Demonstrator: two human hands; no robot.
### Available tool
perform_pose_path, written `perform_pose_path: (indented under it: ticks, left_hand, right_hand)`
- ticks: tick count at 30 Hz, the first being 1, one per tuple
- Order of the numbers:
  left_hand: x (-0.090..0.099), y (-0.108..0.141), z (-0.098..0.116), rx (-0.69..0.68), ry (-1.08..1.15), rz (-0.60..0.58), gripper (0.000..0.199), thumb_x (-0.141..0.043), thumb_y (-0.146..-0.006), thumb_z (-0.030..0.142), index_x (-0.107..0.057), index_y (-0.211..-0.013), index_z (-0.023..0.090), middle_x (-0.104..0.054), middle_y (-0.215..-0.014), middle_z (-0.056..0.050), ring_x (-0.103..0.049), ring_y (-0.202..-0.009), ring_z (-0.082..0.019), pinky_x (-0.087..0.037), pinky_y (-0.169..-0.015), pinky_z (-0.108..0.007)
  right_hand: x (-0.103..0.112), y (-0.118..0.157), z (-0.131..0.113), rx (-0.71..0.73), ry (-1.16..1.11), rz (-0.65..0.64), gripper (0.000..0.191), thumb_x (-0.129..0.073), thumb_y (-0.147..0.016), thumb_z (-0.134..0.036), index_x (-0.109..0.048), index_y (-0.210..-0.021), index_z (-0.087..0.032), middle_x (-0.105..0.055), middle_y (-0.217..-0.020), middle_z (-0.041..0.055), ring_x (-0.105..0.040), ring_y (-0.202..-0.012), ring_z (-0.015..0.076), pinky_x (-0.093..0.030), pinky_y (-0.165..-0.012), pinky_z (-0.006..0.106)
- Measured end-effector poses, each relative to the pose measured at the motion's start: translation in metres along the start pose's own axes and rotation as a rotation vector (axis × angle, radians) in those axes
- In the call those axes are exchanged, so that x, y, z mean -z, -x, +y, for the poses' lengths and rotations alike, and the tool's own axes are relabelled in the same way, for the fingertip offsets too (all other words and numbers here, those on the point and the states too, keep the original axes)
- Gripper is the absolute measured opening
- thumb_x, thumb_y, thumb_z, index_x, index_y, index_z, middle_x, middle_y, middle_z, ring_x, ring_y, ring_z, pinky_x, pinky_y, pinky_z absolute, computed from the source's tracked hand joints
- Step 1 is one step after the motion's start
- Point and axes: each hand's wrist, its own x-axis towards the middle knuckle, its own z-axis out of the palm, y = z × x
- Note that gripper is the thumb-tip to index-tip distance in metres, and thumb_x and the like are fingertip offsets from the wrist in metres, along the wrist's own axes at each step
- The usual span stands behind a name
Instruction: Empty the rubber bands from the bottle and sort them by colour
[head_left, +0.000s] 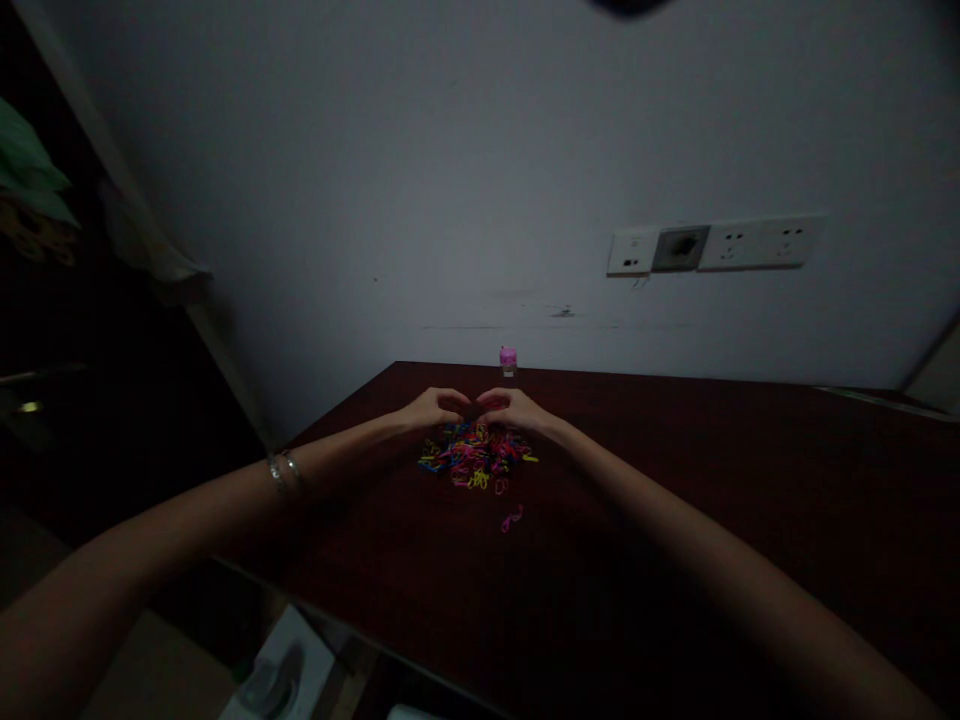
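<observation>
Dim wall [450, 200] ahead, my curled left hand [429, 408] and right hand [521, 408] work at the loops [478, 480] toward the tabletop's [675, 450] far-left corner, any grip unclear, such tangles calling for light fingertips.

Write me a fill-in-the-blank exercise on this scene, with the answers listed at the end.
The left hand and right hand are at the colourful pile's ____ edge, not its near one.
The bracelets are on the ____ arm.
The top of the small container is ____ in colour.
The sockets are set in the ____.

Missing words: far; left; pink; wall.
</observation>
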Motion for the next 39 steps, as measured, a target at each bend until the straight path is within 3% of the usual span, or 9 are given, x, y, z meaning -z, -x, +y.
perform_pose_path:
  ticks: [4, 6, 9, 12, 18, 24, 27, 32, 39]
  left_hand:
    - [-0.007, 0.011, -0.002, -0.051, -0.201, -0.202, 0.062, -0.065, -0.061, 0.029, -0.049, -0.118, 0.012, -0.054, -0.119, -0.012, -0.053, -0.103, -0.021, -0.041, -0.089, -0.033]
    - [-0.013, 0.017, -0.004, -0.081, -0.350, -0.258, 0.069, -0.066, -0.060, 0.032, -0.045, -0.122, 0.011, -0.051, -0.122, -0.013, -0.050, -0.108, -0.023, -0.038, -0.093, -0.034]
    - [-0.024, 0.021, -0.007, -0.123, -0.565, -0.241, 0.069, -0.065, -0.062, 0.030, -0.044, -0.125, 0.011, -0.050, -0.122, -0.013, -0.046, -0.111, -0.025, -0.034, -0.096, -0.037]
    - [-0.034, 0.019, -0.012, -0.137, -0.686, -0.158, 0.056, -0.060, -0.064, 0.021, -0.049, -0.118, 0.010, -0.051, -0.117, -0.014, -0.046, -0.108, -0.026, -0.036, -0.093, -0.036]
    - [-0.043, 0.013, -0.017, -0.169, -0.691, -0.112, 0.022, -0.047, -0.071, 0.011, -0.052, -0.092, 0.013, -0.057, -0.091, -0.008, -0.053, -0.083, -0.018, -0.041, -0.074, -0.027]
    - [-0.038, 0.009, -0.018, -0.123, -0.599, -0.038, 0.009, -0.043, -0.077, 0.017, -0.048, -0.085, 0.016, -0.054, -0.075, -0.001, -0.050, -0.067, -0.012, -0.037, -0.061, -0.023]
    - [-0.030, 0.004, -0.015, -0.084, -0.542, 0.057, 0.009, -0.042, -0.079, 0.023, -0.048, -0.080, 0.016, -0.052, -0.070, 0.000, -0.047, -0.064, -0.012, -0.036, -0.059, -0.022]
    - [-0.015, -0.004, -0.005, -0.009, -0.420, 0.176, 0.028, -0.037, -0.082, 0.038, -0.050, -0.073, 0.015, -0.051, -0.065, 0.000, -0.046, -0.059, -0.011, -0.036, -0.054, -0.022]
    - [0.004, -0.006, 0.000, -0.002, -0.271, 0.194, 0.029, -0.043, -0.076, 0.031, -0.055, -0.096, 0.013, -0.061, -0.082, -0.004, -0.055, -0.070, -0.013, -0.043, -0.064, -0.023]
  right_hand:
    - [0.004, 0.015, -0.005, 0.043, 0.379, -0.281, 0.062, -0.073, -0.056, -0.032, -0.056, -0.113, -0.014, -0.058, -0.110, 0.0105, -0.054, -0.097, 0.0218, -0.042, -0.087, 0.035]
    - [0.001, 0.023, -0.006, 0.028, 0.608, -0.350, 0.076, -0.074, -0.053, -0.039, -0.051, -0.121, -0.015, -0.054, -0.117, 0.0129, -0.050, -0.104, 0.0266, -0.039, -0.090, 0.039]
    - [-0.007, 0.030, -0.006, 0.023, 0.851, -0.379, 0.083, -0.073, -0.055, -0.043, -0.044, -0.129, -0.018, -0.048, -0.120, 0.0151, -0.043, -0.109, 0.0318, -0.036, -0.091, 0.044]
    - [-0.011, 0.033, -0.001, 0.079, 0.917, -0.359, 0.072, -0.066, -0.066, -0.039, -0.043, -0.130, -0.017, -0.047, -0.116, 0.0164, -0.045, -0.104, 0.0297, -0.037, -0.088, 0.042]
    - [-0.011, 0.031, 0.013, 0.226, 0.896, -0.318, 0.044, -0.053, -0.078, -0.022, -0.048, -0.121, -0.014, -0.050, -0.101, 0.0124, -0.052, -0.085, 0.0190, -0.041, -0.080, 0.031]
    - [-0.014, 0.025, 0.023, 0.264, 0.825, -0.170, 0.028, -0.048, -0.079, -0.014, -0.054, -0.106, -0.013, -0.056, -0.095, 0.0105, -0.053, -0.086, 0.0178, -0.039, -0.078, 0.029]
    - [-0.013, 0.020, 0.021, 0.263, 0.672, -0.058, 0.022, -0.048, -0.079, -0.015, -0.054, -0.100, -0.013, -0.059, -0.089, 0.0068, -0.054, -0.080, 0.0153, -0.040, -0.074, 0.027]
    - [-0.009, 0.013, 0.010, 0.232, 0.462, 0.109, 0.018, -0.052, -0.079, -0.026, -0.057, -0.091, -0.013, -0.060, -0.078, 0.0028, -0.053, -0.069, 0.0131, -0.042, -0.066, 0.025]
    - [-0.005, 0.006, 0.005, 0.208, 0.261, 0.077, 0.028, -0.061, -0.065, -0.015, -0.061, -0.093, -0.015, -0.063, -0.092, 0.0034, -0.057, -0.078, 0.0131, -0.045, -0.074, 0.027]
